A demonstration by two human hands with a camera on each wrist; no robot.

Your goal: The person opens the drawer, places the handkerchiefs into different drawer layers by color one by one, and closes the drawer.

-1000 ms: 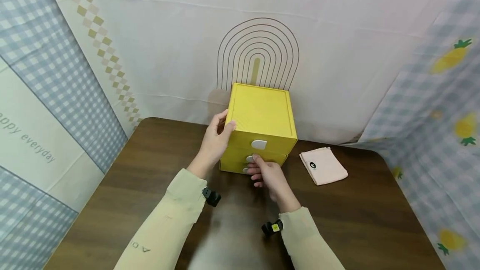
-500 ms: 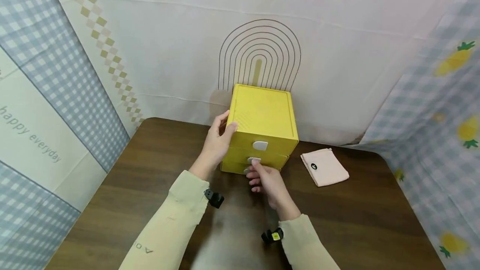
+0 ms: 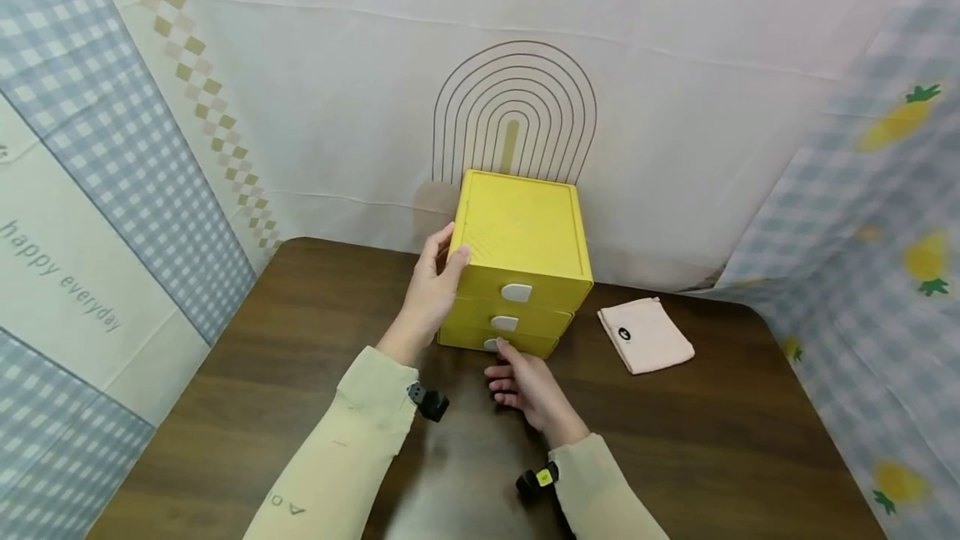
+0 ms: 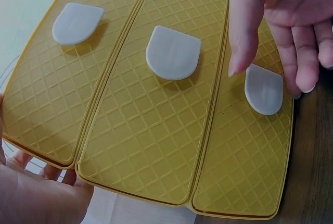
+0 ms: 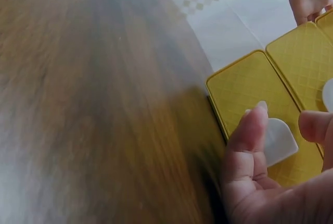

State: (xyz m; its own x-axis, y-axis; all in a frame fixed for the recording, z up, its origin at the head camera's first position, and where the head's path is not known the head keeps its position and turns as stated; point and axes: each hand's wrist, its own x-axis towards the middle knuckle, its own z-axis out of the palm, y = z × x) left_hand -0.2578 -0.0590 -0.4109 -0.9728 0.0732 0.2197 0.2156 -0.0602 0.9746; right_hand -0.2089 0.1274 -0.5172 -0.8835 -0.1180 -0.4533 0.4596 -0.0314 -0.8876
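A yellow box with three stacked drawers (image 3: pixel 525 223) stands on the table, each drawer front bearing a white rounded handle. My left hand (image 3: pixel 431 294) grips the box's upper left side, thumb at the top front corner and fingers along the side. Just in front of the bottom handle (image 4: pixel 264 91) is my right hand (image 3: pixel 532 386). In the right wrist view its thumb and fingers lie on either side of that handle (image 5: pixel 281 140), spread apart, not pinching it. The middle handle (image 3: pixel 504 323) and top handle (image 3: pixel 516 292) are untouched. All three drawers look pushed in.
A folded pink cloth (image 3: pixel 648 336) with a small dark mark lies right of the box. Behind the box hangs a pale patterned curtain (image 3: pixel 337 107); checked cloth hangs at both sides. Brown wooden tabletop (image 3: pixel 300 357) extends around the box.
My right hand has moved down from the middle handle to the bottom one, leaving the middle handle uncovered. My left hand stays on the box.
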